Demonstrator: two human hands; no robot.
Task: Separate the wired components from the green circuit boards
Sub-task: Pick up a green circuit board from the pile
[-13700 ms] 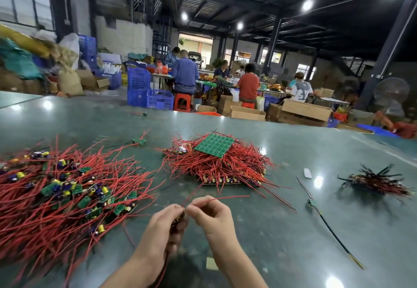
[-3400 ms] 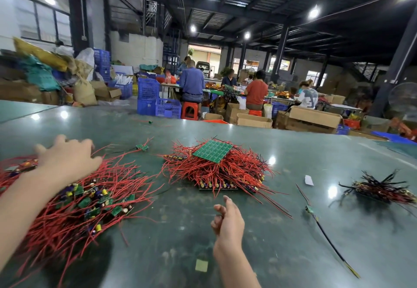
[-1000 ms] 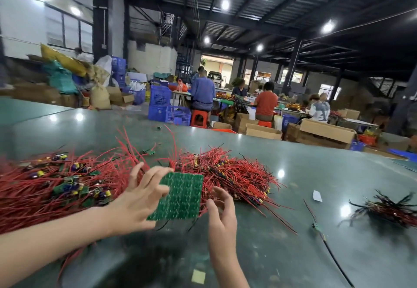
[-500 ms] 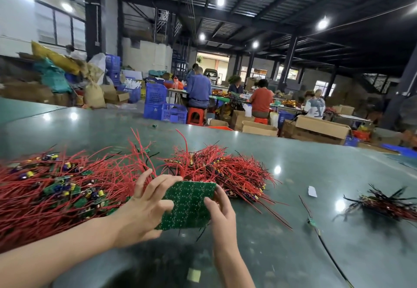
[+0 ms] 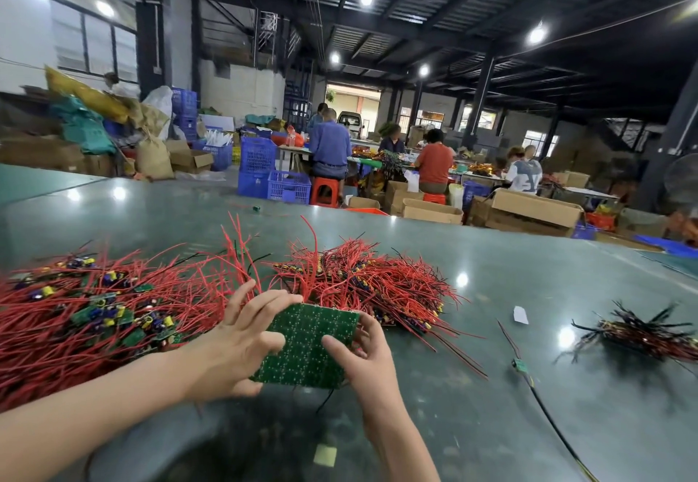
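- Lower centre of the frame: I'm holding the green circuit board between both hands, just above the table, solder side facing up.
- My left hand is gripping the board's left edge; thumb curling under its near corner, fingers fanning over the top face.
- My right hand is pinching the right edge; thumb lying on the top face, fingers wrapping behind.
- Red wires are sticking up past the board's far edge, dark ones hanging below its near edge; can't tell how they're attached underneath.
- Left of the frame: a loose heap of red-wired components is lying on the table, small green pieces and yellow/blue parts mixed in.
- Centre, just behind the board: a second red-wire pile is sitting on the table.
- Right edge: a dark wire bundle is sitting well apart from the rest.
- Between it and my hands: a single wired piece and a white scrap are lying on the table.
- Upper part of the frame: people are sitting at benches among blue crates and cardboard boxes.
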